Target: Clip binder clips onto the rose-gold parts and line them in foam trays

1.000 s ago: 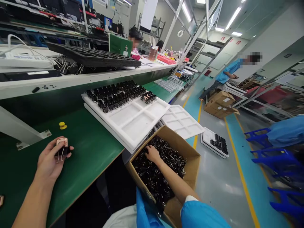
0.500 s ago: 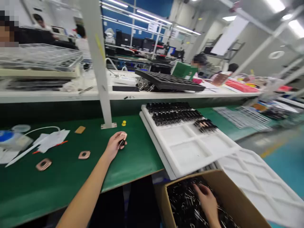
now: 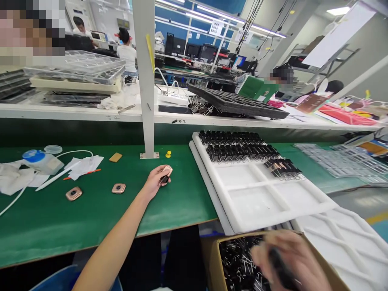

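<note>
My left hand (image 3: 157, 181) is closed around a rose-gold watch case (image 3: 167, 170) with a black binder clip (image 3: 164, 180) on it, over the green mat. My right hand (image 3: 287, 258), blurred, holds a black binder clip (image 3: 280, 266) above a cardboard box (image 3: 214, 262) full of black clips (image 3: 239, 258). Two more rose-gold watch cases lie on the mat, one at the far left (image 3: 74, 193) and one nearer my left hand (image 3: 118, 188). Rows of clipped pieces (image 3: 239, 151) fill the back of a white foam tray (image 3: 257, 202).
A white post (image 3: 147, 101) rises behind my left hand, beside a yellow pin (image 3: 168, 154). A shelf (image 3: 121, 117) carrying trays crosses behind. Bottle (image 3: 45, 161), tissues and a cable lie left. Other people are in the background.
My right hand has come up out of the clips in the box and now has a black clip in it. My left hand still grips the watch case. The camera view has shifted.
</note>
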`<state>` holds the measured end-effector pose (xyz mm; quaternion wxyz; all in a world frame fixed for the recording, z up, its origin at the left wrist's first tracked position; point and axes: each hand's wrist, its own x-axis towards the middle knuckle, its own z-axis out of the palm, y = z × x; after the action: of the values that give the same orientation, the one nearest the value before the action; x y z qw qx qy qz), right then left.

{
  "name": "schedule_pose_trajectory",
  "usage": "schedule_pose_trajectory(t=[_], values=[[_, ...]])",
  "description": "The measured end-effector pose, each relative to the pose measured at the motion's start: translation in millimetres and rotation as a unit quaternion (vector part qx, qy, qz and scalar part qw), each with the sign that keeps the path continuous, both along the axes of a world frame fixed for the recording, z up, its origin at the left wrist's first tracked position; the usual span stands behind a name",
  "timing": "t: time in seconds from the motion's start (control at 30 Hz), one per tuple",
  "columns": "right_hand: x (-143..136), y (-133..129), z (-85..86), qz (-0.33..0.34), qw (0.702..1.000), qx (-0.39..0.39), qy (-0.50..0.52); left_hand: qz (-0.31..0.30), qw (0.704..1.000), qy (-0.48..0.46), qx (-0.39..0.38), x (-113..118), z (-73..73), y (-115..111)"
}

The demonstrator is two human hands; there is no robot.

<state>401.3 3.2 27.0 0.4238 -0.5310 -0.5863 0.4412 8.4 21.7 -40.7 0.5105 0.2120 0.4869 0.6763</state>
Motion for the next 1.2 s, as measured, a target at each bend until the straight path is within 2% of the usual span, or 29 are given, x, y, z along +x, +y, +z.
schedule_pose_trajectory(t=[0.07,0.1,0.2,0.33,0.43,0.57,0.67,0.87,0.93,1.1,1.2], values=[[-64,-3,1.5,0.062,0.985,-0.098,0.129,-0.009,1.000,0.004,0.006,0,2.4,-2],[-93,0,-1.3,0.080,0.976,-0.122,0.163,-0.015,1.000,0.009,0.011,0,4.1,-3],[-162,24,-23.1,0.084,0.977,-0.085,0.176,-0.050,0.998,0.029,0.016,2,9.4,-7],[-218,69,-63.2,0.085,0.986,-0.002,0.140,-0.148,0.987,0.064,0.004,5,12.7,-9],[-244,87,-81.6,0.131,0.982,0.025,0.133,-0.165,0.983,0.079,-0.012,6,12.5,-8],[-258,93,-87.2,0.206,0.967,0.079,0.129,-0.138,0.984,0.109,-0.016,6,12.2,-5],[-258,97,-86.4,0.222,0.964,0.094,0.116,-0.126,0.983,0.133,-0.010,8,11.4,-3],[-262,107,-88.3,0.127,0.987,0.034,0.096,-0.036,0.990,0.135,-0.023,9,3.8,2],[-261,109,-89.3,0.130,0.989,0.010,0.070,-0.009,0.991,0.132,-0.019,7,0.9,4],[-245,105,-88.6,0.260,0.962,-0.033,0.081,0.020,0.992,0.121,-0.005,3,-1.9,5],[-235,102,-86.8,0.290,0.951,-0.052,0.096,0.007,0.994,0.112,0.005,5,0.1,3]])
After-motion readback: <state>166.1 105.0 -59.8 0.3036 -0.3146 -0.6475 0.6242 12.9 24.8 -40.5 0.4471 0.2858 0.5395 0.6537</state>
